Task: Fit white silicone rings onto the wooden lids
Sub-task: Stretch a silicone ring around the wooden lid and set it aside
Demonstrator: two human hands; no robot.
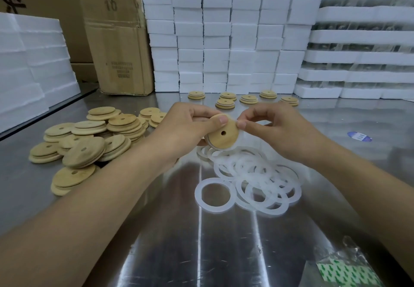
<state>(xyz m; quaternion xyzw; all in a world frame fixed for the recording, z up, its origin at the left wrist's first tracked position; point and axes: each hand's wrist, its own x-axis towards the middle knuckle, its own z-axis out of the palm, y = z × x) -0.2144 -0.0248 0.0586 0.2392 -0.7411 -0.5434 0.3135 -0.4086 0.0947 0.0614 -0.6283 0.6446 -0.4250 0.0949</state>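
Grips wooden lid (pixel 223 133) in curled left hand (pixel 186 127) fingers above the counter (pixel 156 242), pinches white silicone ring (pixel 240 140) at lid's rim with right hand (pixel 277 130) fingers; likely risks ring springing off should pinch slip.

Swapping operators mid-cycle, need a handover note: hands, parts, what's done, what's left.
Hands: left hand grips one lid, held up over the table; right hand pinches a ring at that lid's edge, and the ring looks only partly on.
Parts: pile of bare lids at the left; loose rings heaped below the hands.
Done: six lids at the back, apparently ringed.
Left: seat this ring, then work through the pile.
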